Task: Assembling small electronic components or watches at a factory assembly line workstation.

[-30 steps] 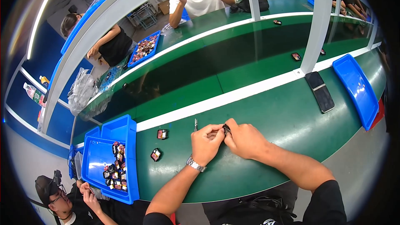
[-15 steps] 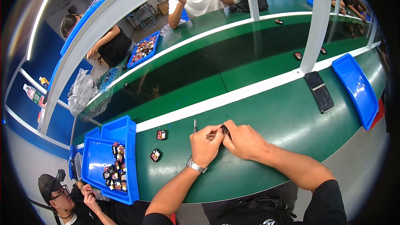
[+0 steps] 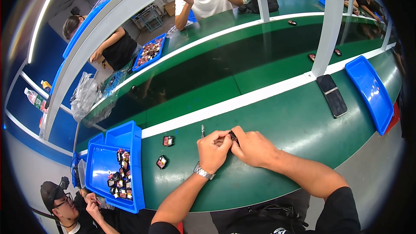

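Note:
Above the green table, my left hand (image 3: 213,151) and my right hand (image 3: 253,147) meet with fingers closed around a small black part (image 3: 233,137). Most of that part is hidden by the fingertips, so its exact kind cannot be made out. A slim metal tool (image 3: 203,130) pokes out just beyond my left hand; its lower end is covered. To the left of the hands lie two small black-framed pieces with pink and yellowish insides, a far one (image 3: 168,141) and a nearer one (image 3: 162,162).
A blue tray (image 3: 138,182) with many similar pieces stands at left, beside a seated person (image 3: 65,203). A dark folded phone (image 3: 333,96) and a blue tray (image 3: 368,91) lie at right. A green belt (image 3: 203,91) runs behind a white rail, under grey posts (image 3: 327,30).
The belt has carried its small pieces and seam slightly to the right. My hands stay together in nearly the same place, the black part turned very slightly.

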A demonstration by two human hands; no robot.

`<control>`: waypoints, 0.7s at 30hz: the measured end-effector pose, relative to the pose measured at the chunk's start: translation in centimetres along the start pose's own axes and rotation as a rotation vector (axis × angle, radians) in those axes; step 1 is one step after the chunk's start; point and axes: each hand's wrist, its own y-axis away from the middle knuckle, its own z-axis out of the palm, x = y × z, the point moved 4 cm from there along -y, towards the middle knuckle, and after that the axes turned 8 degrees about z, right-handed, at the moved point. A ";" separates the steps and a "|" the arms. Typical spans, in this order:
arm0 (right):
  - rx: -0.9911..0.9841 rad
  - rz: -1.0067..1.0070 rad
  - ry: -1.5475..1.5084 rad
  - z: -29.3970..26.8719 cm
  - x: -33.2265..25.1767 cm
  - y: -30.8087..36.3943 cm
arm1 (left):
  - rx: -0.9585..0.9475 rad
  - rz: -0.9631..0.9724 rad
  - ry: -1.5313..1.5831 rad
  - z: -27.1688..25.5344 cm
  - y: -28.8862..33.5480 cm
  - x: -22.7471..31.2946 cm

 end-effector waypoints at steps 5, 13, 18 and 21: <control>0.040 -0.030 -0.023 0.2 0.6 -0.4 | 0.010 0.001 0.039 -0.1 0.0 -0.7; -0.019 -0.045 -0.056 -0.6 1.0 -1.1 | -0.011 -0.164 0.232 -0.1 -0.2 -2.5; 0.019 -0.074 0.008 -0.2 0.5 -0.8 | -0.021 -0.192 0.267 -0.3 -0.2 -2.5; 0.128 -0.034 -0.013 -0.6 1.1 -1.2 | -0.062 -0.279 0.409 0.1 -0.4 -2.6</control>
